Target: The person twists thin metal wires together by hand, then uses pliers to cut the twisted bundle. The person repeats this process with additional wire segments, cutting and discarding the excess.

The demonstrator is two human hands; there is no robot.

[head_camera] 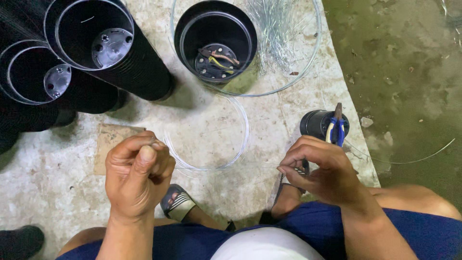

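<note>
I see my left hand [138,175] closed in a loose fist, thumb pressed to forefinger, pinching one end of a thin clear line [226,164]. My right hand [323,168] has its fingertips pinched together on the same line, so the line runs taut between the two hands, level with my knuckles. Just above that span, a loop of clear line [207,132] lies on the concrete slab [57,183]. Near my right hand, up and to its right, pliers [336,127] with blue and yellow handles rest on a small black pot [315,123]. Farther off stands a black pot [215,41] inside a clear ring [308,62], with two black tubes [139,67] at the far left.
</note>
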